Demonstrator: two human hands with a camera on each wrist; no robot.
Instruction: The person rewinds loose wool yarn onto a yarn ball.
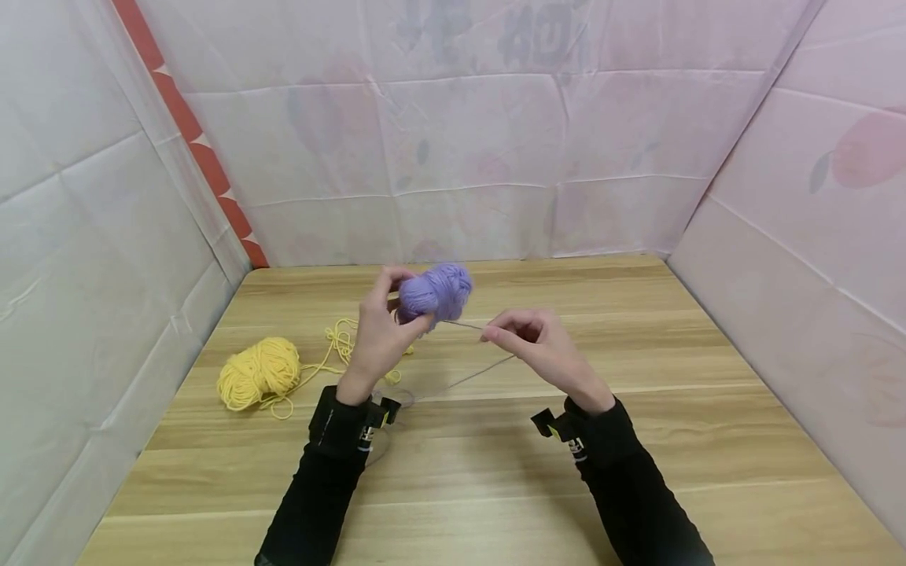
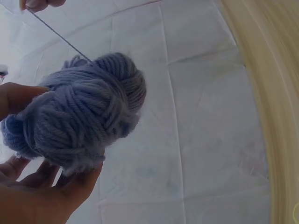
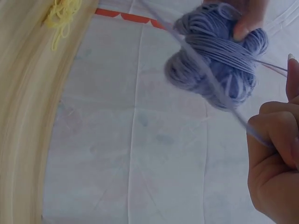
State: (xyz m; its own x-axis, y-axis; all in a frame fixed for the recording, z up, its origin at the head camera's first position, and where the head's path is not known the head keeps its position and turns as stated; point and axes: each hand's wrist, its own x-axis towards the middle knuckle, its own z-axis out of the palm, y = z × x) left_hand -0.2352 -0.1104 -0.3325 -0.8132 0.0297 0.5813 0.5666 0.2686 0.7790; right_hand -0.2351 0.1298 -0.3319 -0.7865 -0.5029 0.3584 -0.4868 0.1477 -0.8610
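A purple ball of yarn (image 1: 436, 294) is held up over the table by my left hand (image 1: 382, 334), thumb on one side and fingers on the other. In the left wrist view the yarn ball (image 2: 79, 112) shows its wound strands, and one strand (image 2: 58, 33) runs taut from it. My right hand (image 1: 545, 350) pinches that strand to the right of the ball. The loose yarn (image 1: 481, 372) trails from under the right hand down to the table. In the right wrist view, the strand (image 3: 210, 77) passes through the curled fingers of my right hand (image 3: 275, 154).
On the left of the wooden table (image 1: 602, 487) lies a yellow ball of yarn (image 1: 259, 373), its loose yellow strands (image 1: 340, 342) tangled beside and behind my left wrist. White printed sheets (image 1: 467, 141) hang along the back and both sides.
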